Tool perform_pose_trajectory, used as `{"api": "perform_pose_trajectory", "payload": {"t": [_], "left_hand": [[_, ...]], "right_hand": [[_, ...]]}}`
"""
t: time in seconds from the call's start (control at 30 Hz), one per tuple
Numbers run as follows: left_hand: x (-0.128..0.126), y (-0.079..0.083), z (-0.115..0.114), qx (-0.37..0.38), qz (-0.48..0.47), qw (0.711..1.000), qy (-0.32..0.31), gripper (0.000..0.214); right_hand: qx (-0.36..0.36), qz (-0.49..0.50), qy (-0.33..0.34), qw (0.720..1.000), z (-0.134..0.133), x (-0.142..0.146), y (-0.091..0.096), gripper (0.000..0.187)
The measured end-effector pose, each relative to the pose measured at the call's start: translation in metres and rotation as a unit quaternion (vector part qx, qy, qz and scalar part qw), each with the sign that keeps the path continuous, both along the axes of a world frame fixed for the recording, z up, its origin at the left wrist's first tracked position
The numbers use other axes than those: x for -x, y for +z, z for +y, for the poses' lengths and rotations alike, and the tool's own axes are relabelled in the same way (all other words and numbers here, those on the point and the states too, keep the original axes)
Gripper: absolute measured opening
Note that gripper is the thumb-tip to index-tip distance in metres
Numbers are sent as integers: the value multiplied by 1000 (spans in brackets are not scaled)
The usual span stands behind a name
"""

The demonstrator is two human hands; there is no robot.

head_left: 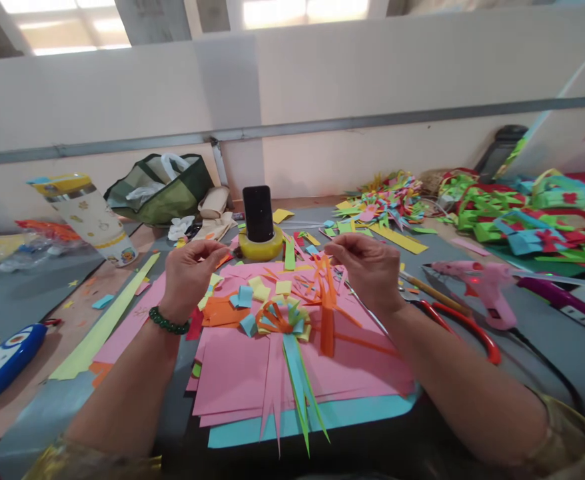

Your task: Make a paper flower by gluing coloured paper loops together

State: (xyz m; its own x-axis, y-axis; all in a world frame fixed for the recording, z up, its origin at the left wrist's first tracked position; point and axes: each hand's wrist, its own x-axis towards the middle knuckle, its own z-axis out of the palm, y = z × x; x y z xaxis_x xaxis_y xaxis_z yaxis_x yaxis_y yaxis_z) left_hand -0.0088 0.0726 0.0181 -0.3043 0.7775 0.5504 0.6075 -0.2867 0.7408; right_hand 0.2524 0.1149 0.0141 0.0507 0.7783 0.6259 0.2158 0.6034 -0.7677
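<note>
My left hand [192, 273] is closed in a pinch above the left edge of a stack of pink paper sheets [232, 373]. My right hand [367, 270] also pinches, over the stack's right side, its fingertips close to the upper ends of a fringed orange paper strip [328, 320]. What either hand holds, if anything, is too small to make out. Between them on the stack lies a paper flower [282, 319] with orange loops, yellow and blue petals and pointed pink, blue and green tails. Small blue [244, 296] and yellow paper pieces lie around it.
Right of the stack are red-handled scissors [472, 327] and a pink glue gun [487, 287] with its cable. A phone [258, 213] stands in a yellow tape roll [261, 248] behind. A tumbler [90, 220] and blue cutter [7, 363] are left; paper baskets [517, 213] are far right.
</note>
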Motion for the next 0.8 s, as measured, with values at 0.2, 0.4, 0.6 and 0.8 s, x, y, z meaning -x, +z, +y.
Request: {"api": "perform_pose_trajectory", "payload": {"t": [0.2, 0.4, 0.6, 0.8], "left_hand": [[11, -2, 6, 6, 63, 996, 67, 26], [23, -5, 15, -11, 92, 988, 120, 37], [37, -16, 25, -9, 54, 988, 141, 48], [45, -20, 28, 2, 32, 990, 140, 57]], "right_hand": [[-64, 49, -50, 996, 0, -16, 16, 16], [-95, 97, -79, 988, 14, -31, 21, 17], [-116, 112, -31, 986, 12, -27, 21, 38], [-107, 43, -33, 993, 9, -26, 16, 54]]}}
